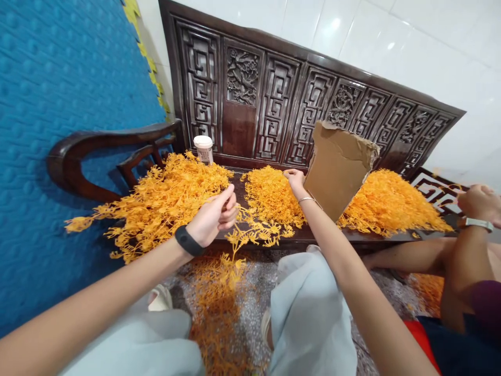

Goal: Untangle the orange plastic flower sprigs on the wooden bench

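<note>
My left hand (217, 213), with a dark wristband, is closed on an orange branched plastic sprig (245, 234). The sprig hangs from the fist over the bench's front edge. Just left of that hand spreads a tangled pile of orange branched sprigs (168, 198). My right hand (294, 180) is closed in a pinch above the right side of a middle pile of small orange pieces (268, 193). Whatever is between its fingertips is too small to make out. Right beside its wrist, a brown cardboard piece (338, 167) stands upright between the middle pile and another orange pile (391, 203).
The piles lie on a dark carved wooden bench (240, 125) against a tiled wall. A white-lidded tub (204, 149) stands behind the left pile. Orange bits (219, 313) litter the floor. Another person's hand (479, 203) is at the far right. A blue mat (78, 78) covers the left side.
</note>
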### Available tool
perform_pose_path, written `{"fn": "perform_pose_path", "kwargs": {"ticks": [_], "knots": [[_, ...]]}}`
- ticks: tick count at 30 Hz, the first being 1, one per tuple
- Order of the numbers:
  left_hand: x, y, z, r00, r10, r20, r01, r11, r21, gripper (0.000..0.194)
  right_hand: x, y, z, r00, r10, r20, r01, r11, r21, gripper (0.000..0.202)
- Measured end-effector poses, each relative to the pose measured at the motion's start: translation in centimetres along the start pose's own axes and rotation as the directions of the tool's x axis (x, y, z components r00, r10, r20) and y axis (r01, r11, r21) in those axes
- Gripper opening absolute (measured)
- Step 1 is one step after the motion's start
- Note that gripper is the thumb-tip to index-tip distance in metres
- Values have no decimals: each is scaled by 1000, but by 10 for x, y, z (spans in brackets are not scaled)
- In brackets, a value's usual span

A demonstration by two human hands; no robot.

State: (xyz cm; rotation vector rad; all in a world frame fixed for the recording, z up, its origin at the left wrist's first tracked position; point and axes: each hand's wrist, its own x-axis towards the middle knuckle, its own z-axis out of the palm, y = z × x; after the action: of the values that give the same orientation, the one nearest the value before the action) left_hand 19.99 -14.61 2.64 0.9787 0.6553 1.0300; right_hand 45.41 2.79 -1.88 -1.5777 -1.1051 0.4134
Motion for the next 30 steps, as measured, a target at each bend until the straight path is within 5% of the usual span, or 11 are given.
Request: {"fn": "perform_pose_path", "kwargs": {"ticks": [6, 8, 10, 12, 15, 16, 18, 20, 26, 30], "knots": [[7, 2, -19, 1000, -25, 3, 25, 999, -29, 44, -10, -3, -5, 991, 81, 102, -88, 994, 62, 52], [8, 3, -23, 998, -50, 49, 51, 999, -19, 47, -22, -13, -8, 982, 29, 186, -49, 993, 105, 45], [8, 5, -24, 992, -77, 97, 76, 997, 6, 49, -42, -27, -9, 921, -72, 384, 10, 987, 161, 31], [6, 7, -25, 989, -88, 123, 84, 996, 43, 51, -69, -45, -10, 729, -200, 655, 68, 973, 221, 24], [2, 9, -23, 988, -67, 138, 52, 992, 112, 53, -113, -72, -13, 262, -305, 916, 144, 950, 276, 28], [1, 10, -23, 989, -51, 142, 31, 990, 141, 53, -125, -80, -14, 142, -308, 941, 174, 943, 282, 28], [-2, 11, -22, 988, -21, 151, -11, 978, 207, 54, -143, -90, -16, -11, -318, 948, 216, 925, 313, 25], [-5, 11, -22, 988, 7, 153, -48, 962, 268, 53, -150, -94, -17, -50, -352, 935, 217, 910, 354, 23], [-8, 8, -27, 987, 77, 140, -128, 905, 405, 50, -134, -85, -22, 93, -355, 930, 191, 923, 333, 15], [-6, 5, -31, 995, 86, 55, -101, 913, 396, 50, -125, -78, -24, 71, -319, 945, 207, 932, 299, 19]]}}
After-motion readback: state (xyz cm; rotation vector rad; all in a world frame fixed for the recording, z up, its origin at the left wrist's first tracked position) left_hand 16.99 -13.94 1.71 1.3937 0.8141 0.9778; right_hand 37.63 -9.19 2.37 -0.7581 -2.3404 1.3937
